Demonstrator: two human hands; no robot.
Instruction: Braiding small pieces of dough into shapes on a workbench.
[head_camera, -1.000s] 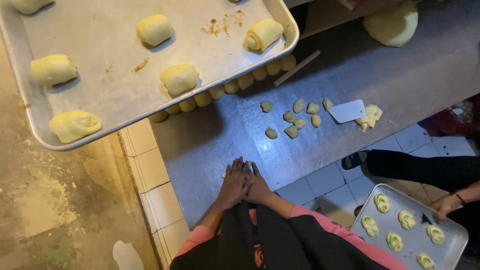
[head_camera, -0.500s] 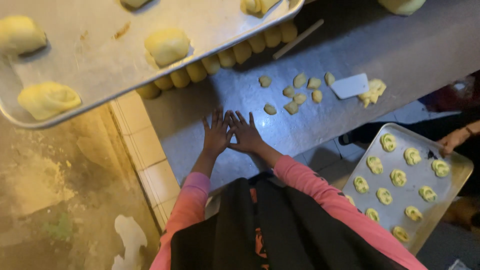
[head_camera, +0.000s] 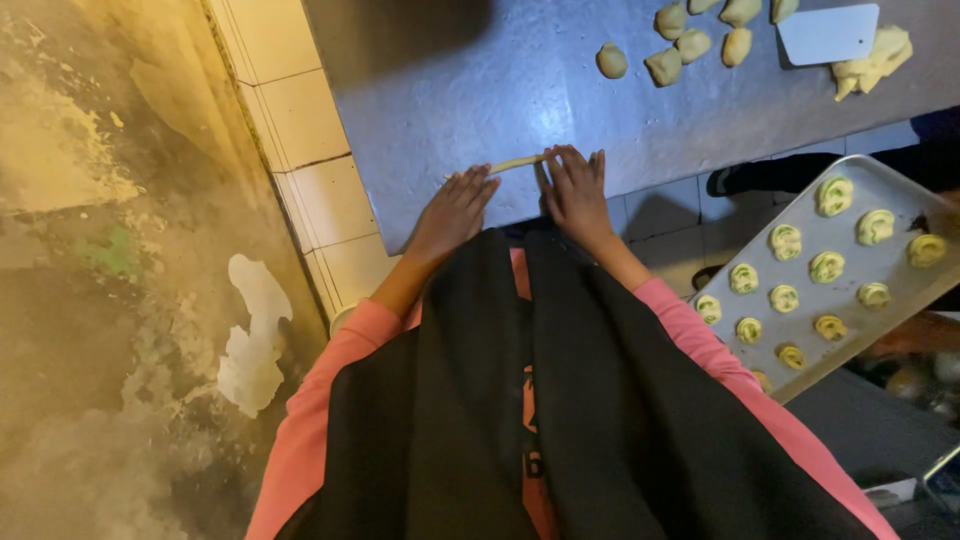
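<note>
head view: both hands lie palm-down and flat with fingers spread on the grey metal desk (head_camera: 480, 90), the left hand (head_camera: 455, 210) and right hand (head_camera: 577, 190) pressing on a thin rope of dough (head_camera: 516, 163) that spans between their fingertips near the desk's near edge, neither closed around it. farther up the desk sit small dough pieces (head_camera: 680, 45), a white scraper (head_camera: 828, 33) and a dough lump (head_camera: 872, 62); to the right, below desk level, a tray (head_camera: 850, 330) carries coiled green-swirl rolls (head_camera: 785, 242).
</note>
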